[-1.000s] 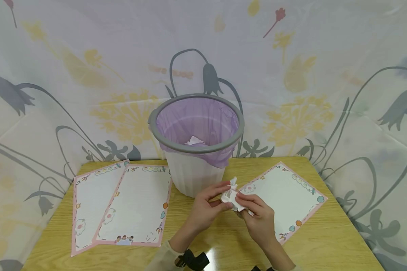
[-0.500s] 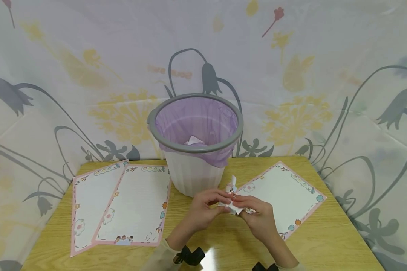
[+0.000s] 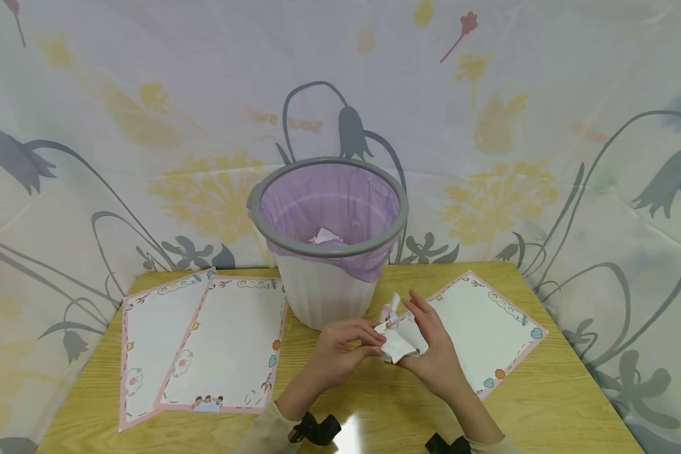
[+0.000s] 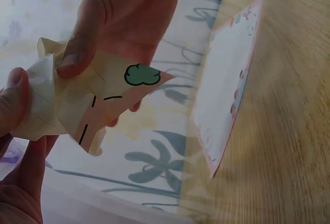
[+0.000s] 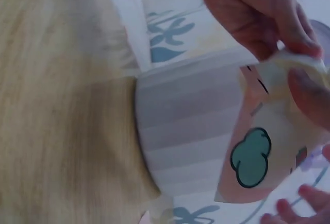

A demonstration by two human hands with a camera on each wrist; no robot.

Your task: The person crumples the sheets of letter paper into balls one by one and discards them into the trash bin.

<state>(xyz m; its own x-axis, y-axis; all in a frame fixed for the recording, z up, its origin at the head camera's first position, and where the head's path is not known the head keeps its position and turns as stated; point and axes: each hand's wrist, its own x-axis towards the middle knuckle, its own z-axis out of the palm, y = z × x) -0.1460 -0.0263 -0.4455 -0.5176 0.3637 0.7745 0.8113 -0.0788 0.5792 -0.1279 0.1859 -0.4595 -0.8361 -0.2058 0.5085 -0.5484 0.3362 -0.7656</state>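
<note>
Both hands work on a crumpled sheet of paper (image 3: 398, 347) just in front of the bin. My left hand (image 3: 337, 354) pinches its left side between thumb and fingers. From the right, my right hand (image 3: 438, 358) holds it with the thumb laid on it, the other fingers raised and spread. In the left wrist view the paper (image 4: 111, 82) is folded over, with a pink border and a green cloud print on a pointed corner. That same printed corner of the paper (image 5: 258, 147) hangs before the bin in the right wrist view.
A white bin (image 3: 326, 290) with a grey rim and purple liner (image 3: 318, 195) stands at the back centre. White paper (image 3: 325, 236) lies inside it. Two overlapping bordered sheets (image 3: 224, 343) lie at left; another sheet (image 3: 488, 321) lies at right. A patterned cloth hangs behind the table (image 3: 556, 403).
The right hand's fingers have lifted and spread from the paper, while its thumb stays on it. The left hand keeps its pinch. More of the paper's white face now shows.
</note>
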